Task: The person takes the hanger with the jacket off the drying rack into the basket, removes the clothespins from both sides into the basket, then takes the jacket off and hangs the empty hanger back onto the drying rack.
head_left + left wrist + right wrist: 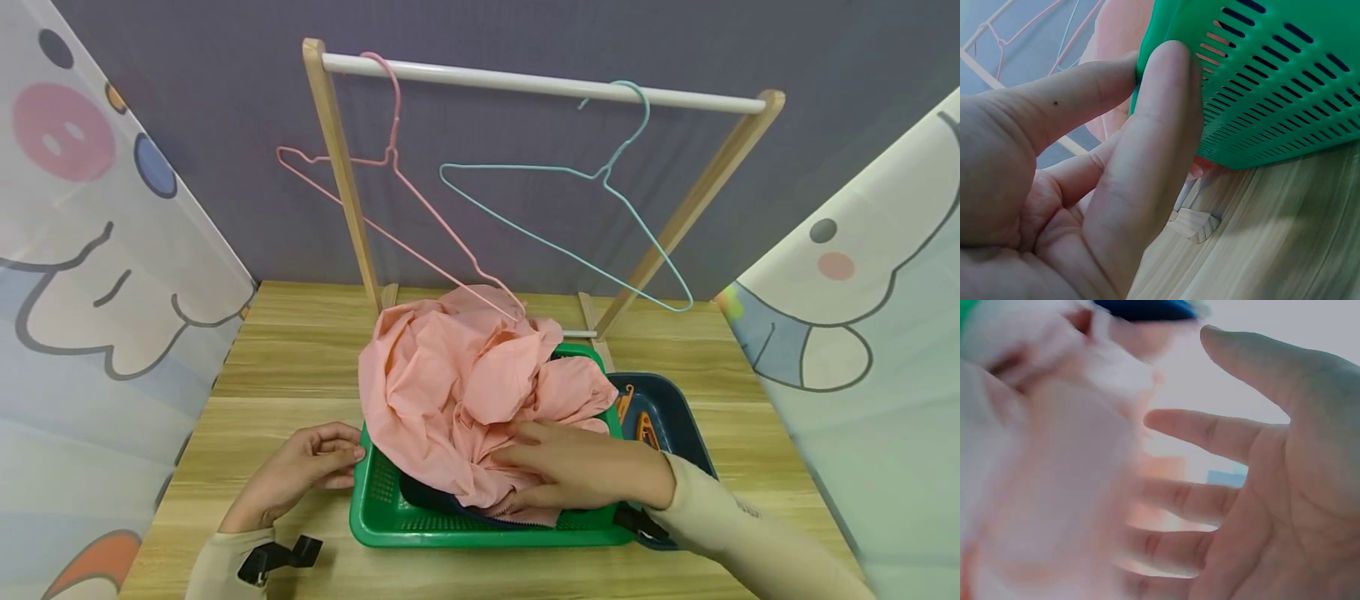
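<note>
A green plastic basket (pixel 491 537) with slotted walls stands on the table, heaped with a crumpled pink garment (pixel 420 375). A zipper edge and a dark blue piece of cloth (pixel 431 496) show at the front of the heap. My left hand (pixel 311 467) pinches the basket's left rim between thumb and fingers; the left wrist view shows this grip on the green wall (pixel 1260 81) up close. Over the garment's right front lies my right hand (pixel 570 467), fingers spread. In the right wrist view its fairly straight fingers (pixel 1197 431) reach against the blurred pink cloth (pixel 1066 462).
Behind the basket rises a wooden rack with a white rod (pixel 525 81). From it hang a pink hanger (pixel 393 154) and a light blue hanger (pixel 603 173). To the right, partly behind my forearm, sits a dark blue tray (pixel 667 400) with orange clips (pixel 645 429).
</note>
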`<state>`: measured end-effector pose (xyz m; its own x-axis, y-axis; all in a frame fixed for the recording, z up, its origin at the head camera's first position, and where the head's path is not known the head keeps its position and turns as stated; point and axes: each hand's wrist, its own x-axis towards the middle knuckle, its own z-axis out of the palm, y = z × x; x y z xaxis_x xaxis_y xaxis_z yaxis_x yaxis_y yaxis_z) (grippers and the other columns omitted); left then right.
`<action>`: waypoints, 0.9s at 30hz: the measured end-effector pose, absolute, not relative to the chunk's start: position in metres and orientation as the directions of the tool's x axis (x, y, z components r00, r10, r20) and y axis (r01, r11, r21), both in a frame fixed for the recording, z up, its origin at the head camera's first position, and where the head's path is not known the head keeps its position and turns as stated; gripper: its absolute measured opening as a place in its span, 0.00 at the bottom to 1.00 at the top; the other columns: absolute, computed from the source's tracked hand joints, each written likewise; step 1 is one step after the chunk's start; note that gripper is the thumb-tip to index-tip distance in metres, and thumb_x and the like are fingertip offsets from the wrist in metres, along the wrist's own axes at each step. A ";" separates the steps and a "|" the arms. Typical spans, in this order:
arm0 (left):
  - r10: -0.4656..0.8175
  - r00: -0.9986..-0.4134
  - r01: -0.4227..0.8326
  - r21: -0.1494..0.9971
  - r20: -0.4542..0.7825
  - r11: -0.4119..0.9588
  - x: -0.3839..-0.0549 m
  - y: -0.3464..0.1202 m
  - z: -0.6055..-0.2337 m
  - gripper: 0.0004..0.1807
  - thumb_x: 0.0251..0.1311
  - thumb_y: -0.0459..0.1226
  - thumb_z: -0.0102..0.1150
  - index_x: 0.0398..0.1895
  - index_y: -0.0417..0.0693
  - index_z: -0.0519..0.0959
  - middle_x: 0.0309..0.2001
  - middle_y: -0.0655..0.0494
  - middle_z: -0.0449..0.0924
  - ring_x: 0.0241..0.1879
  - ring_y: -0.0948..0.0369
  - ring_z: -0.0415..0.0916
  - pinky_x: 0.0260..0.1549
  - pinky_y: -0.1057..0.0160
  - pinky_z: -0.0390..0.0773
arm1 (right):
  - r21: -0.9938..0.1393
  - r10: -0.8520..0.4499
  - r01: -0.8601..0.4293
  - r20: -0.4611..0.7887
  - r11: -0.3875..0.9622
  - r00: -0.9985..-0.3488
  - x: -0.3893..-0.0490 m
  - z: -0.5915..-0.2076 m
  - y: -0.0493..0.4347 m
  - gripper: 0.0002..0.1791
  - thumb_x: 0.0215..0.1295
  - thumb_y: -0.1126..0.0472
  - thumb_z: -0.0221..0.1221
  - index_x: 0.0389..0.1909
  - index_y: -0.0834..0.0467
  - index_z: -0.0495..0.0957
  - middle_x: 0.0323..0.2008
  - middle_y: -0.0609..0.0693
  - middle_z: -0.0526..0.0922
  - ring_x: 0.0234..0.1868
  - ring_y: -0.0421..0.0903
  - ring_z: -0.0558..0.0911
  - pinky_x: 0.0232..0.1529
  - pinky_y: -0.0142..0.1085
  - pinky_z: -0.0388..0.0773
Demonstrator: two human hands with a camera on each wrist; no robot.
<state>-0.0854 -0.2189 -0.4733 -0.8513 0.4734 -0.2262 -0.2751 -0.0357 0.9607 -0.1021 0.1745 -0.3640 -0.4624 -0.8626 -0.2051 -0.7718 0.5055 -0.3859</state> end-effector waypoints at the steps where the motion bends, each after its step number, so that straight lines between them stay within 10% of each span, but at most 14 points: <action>1: 0.473 -0.852 -0.274 0.961 -0.226 -0.035 -0.085 -0.219 -0.473 0.16 0.70 0.31 0.58 0.53 0.25 0.73 0.43 0.45 0.83 0.39 0.53 0.85 0.41 0.52 0.84 | -0.381 -0.855 -0.766 -0.198 0.518 -0.479 -0.103 -0.357 0.179 0.25 0.74 0.42 0.55 0.67 0.46 0.72 0.63 0.44 0.70 0.60 0.43 0.71 0.60 0.39 0.74; 11: 0.467 -0.852 -0.284 0.958 -0.237 -0.032 -0.085 -0.220 -0.474 0.17 0.70 0.31 0.59 0.54 0.24 0.73 0.43 0.44 0.84 0.38 0.54 0.85 0.41 0.53 0.84 | -0.377 -0.700 -0.641 -0.026 0.668 -0.714 -0.186 -0.335 0.218 0.11 0.73 0.62 0.59 0.52 0.61 0.80 0.47 0.53 0.82 0.44 0.49 0.81 0.43 0.45 0.80; 20: 0.459 -0.848 -0.306 0.952 -0.267 -0.011 -0.086 -0.222 -0.476 0.16 0.69 0.33 0.61 0.52 0.28 0.75 0.42 0.44 0.84 0.38 0.55 0.85 0.42 0.50 0.84 | -0.288 -0.756 -0.733 0.043 0.616 -0.653 -0.260 -0.371 0.206 0.31 0.67 0.64 0.65 0.70 0.57 0.70 0.60 0.65 0.73 0.57 0.62 0.74 0.52 0.61 0.74; 27: 0.470 -0.846 -0.297 0.955 -0.251 -0.026 -0.087 -0.220 -0.474 0.17 0.69 0.32 0.60 0.53 0.26 0.74 0.42 0.44 0.84 0.38 0.55 0.84 0.42 0.50 0.84 | -0.262 -0.749 -0.713 -0.063 0.650 -0.659 -0.279 -0.375 0.181 0.20 0.66 0.64 0.63 0.59 0.50 0.81 0.62 0.62 0.73 0.60 0.63 0.70 0.54 0.65 0.67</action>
<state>-0.0866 -0.2203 -0.4743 -0.8462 0.4702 -0.2506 -0.2971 -0.0258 0.9545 -0.2792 0.1809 -0.3747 -0.6594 -0.7492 -0.0626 -0.7134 0.6498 -0.2623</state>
